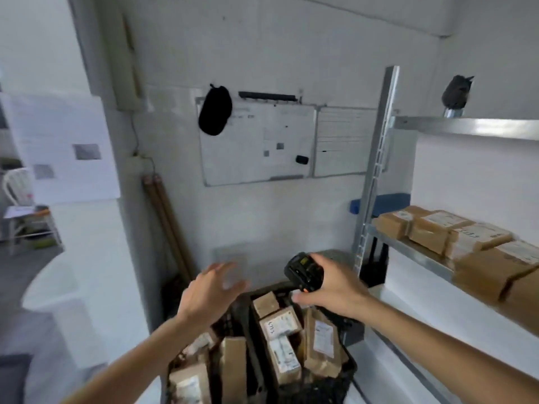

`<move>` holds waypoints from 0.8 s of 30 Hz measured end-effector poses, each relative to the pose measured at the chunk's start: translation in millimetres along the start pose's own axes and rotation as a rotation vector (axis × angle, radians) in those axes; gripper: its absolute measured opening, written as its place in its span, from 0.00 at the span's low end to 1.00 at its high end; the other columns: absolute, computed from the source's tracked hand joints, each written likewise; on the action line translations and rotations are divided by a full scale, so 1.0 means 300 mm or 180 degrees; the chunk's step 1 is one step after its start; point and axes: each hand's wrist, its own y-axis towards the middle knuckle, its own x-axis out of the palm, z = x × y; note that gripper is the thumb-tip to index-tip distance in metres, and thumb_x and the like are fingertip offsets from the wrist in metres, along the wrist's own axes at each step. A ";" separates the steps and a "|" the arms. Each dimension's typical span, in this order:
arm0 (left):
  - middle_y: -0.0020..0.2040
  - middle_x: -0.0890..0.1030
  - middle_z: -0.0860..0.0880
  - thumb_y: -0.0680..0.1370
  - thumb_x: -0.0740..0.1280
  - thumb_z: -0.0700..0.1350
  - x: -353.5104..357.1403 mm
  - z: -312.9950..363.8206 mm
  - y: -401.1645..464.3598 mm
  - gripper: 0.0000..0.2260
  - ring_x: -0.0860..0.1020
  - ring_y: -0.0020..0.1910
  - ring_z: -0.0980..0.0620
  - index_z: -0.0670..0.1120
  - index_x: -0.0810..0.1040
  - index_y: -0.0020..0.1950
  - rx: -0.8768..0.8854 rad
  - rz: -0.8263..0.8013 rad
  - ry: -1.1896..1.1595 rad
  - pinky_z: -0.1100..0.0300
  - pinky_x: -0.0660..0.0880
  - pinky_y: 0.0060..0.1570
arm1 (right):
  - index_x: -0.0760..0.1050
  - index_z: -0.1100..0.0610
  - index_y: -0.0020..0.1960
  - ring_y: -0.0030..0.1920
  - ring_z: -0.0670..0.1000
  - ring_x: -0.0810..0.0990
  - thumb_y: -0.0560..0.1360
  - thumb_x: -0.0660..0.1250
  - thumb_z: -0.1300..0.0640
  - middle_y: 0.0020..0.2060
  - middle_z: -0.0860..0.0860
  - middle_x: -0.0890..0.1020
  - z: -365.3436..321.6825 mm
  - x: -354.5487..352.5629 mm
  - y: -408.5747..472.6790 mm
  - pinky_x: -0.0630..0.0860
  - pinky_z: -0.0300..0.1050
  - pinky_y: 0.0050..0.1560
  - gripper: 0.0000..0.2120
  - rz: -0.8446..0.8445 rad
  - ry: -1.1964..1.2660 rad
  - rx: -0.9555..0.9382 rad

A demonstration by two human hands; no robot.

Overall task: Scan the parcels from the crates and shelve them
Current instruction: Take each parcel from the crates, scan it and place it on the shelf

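Two hands: both up over the crates, near centre of the view
Left hand [210, 290]: hovering above the left crate, fingers spread apart and straight, holding nothing, kinda motion-blurred
Right hand [329, 290]: fingers clamped round a black handheld scanner [304, 272], its little screen facing up, an orange bit showing near the bottom
Crates [348, 367]: dark plastic, low in the view, just under the hands, packed with stuff
Parcels in crates [280, 323]: brown cardboard with white labels, most standing on edge, crammed side by side
Shelf [420, 258]: metal rack on the right, already has a row of brown parcels [437, 231] lying flat, touching each other
Far wall: whiteboard [256, 144] with a black cap [215, 109] hanging on its top left corner
Far left: white chair [20, 205], pretty blurry
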 end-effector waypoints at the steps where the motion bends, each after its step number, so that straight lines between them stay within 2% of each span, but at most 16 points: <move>1: 0.71 0.75 0.56 0.72 0.62 0.73 -0.029 -0.078 0.005 0.32 0.76 0.66 0.50 0.60 0.71 0.73 -0.0077 0.0046 0.0030 0.54 0.75 0.61 | 0.67 0.43 0.75 0.60 0.47 0.81 0.60 0.80 0.34 0.63 0.42 0.81 -0.053 0.060 0.053 0.80 0.47 0.61 0.47 -0.0100 0.0010 -0.0058; 3: 0.72 0.73 0.56 0.76 0.63 0.69 -0.067 -0.220 0.030 0.29 0.75 0.68 0.50 0.59 0.70 0.75 -0.0214 0.0154 0.0096 0.54 0.75 0.60 | 0.67 0.44 0.74 0.60 0.47 0.81 0.60 0.80 0.34 0.62 0.43 0.81 -0.135 0.177 0.164 0.80 0.47 0.60 0.47 -0.0262 0.0022 -0.0133; 6: 0.71 0.74 0.55 0.77 0.63 0.68 -0.075 -0.399 0.092 0.29 0.76 0.66 0.50 0.58 0.68 0.76 -0.0452 0.0260 0.0204 0.55 0.75 0.56 | 0.70 0.45 0.72 0.56 0.48 0.82 0.59 0.79 0.32 0.59 0.43 0.82 -0.220 0.342 0.328 0.81 0.48 0.56 0.45 -0.0478 -0.0049 -0.0200; 11: 0.71 0.76 0.52 0.78 0.64 0.66 0.026 -0.665 0.236 0.30 0.76 0.66 0.48 0.54 0.69 0.76 -0.0777 0.0271 0.0076 0.53 0.76 0.60 | 0.72 0.46 0.70 0.55 0.48 0.82 0.59 0.79 0.31 0.57 0.44 0.83 -0.249 0.612 0.617 0.81 0.49 0.55 0.44 -0.0793 -0.0083 -0.0285; 13: 0.70 0.77 0.51 0.78 0.65 0.65 0.100 -0.760 0.310 0.30 0.76 0.66 0.48 0.53 0.69 0.76 -0.0965 0.0247 -0.0003 0.52 0.76 0.61 | 0.71 0.48 0.71 0.56 0.49 0.82 0.61 0.79 0.31 0.58 0.45 0.82 -0.221 0.725 0.740 0.81 0.50 0.56 0.45 -0.0933 -0.0105 -0.0276; 15: 0.69 0.78 0.50 0.78 0.65 0.65 0.193 -0.857 0.380 0.29 0.77 0.64 0.49 0.53 0.70 0.76 -0.1181 0.0188 -0.0104 0.51 0.77 0.60 | 0.69 0.49 0.75 0.60 0.51 0.81 0.62 0.79 0.33 0.63 0.46 0.81 -0.175 0.837 0.853 0.80 0.50 0.59 0.47 -0.1081 -0.0095 -0.0168; 18: 0.62 0.81 0.50 0.78 0.65 0.65 0.367 -1.006 0.444 0.29 0.79 0.58 0.49 0.52 0.71 0.74 -0.1492 0.0065 -0.0192 0.50 0.78 0.56 | 0.72 0.48 0.67 0.54 0.50 0.82 0.64 0.80 0.35 0.56 0.45 0.82 -0.074 1.021 0.980 0.81 0.50 0.55 0.38 -0.1293 -0.0212 -0.0031; 20: 0.60 0.81 0.50 0.78 0.66 0.63 0.495 -1.099 0.457 0.27 0.79 0.57 0.49 0.52 0.72 0.73 -0.1687 -0.0084 -0.0253 0.51 0.77 0.56 | 0.72 0.47 0.66 0.52 0.50 0.82 0.64 0.79 0.35 0.55 0.45 0.81 0.000 1.151 1.027 0.82 0.50 0.54 0.36 -0.1422 -0.0277 0.0085; 24: 0.62 0.81 0.50 0.79 0.66 0.62 0.740 -1.251 0.400 0.26 0.78 0.60 0.48 0.52 0.72 0.73 -0.1959 -0.0470 -0.0346 0.52 0.76 0.57 | 0.67 0.49 0.74 0.61 0.51 0.80 0.65 0.79 0.35 0.65 0.46 0.79 0.151 1.423 1.036 0.81 0.49 0.57 0.44 -0.1920 -0.0412 0.0339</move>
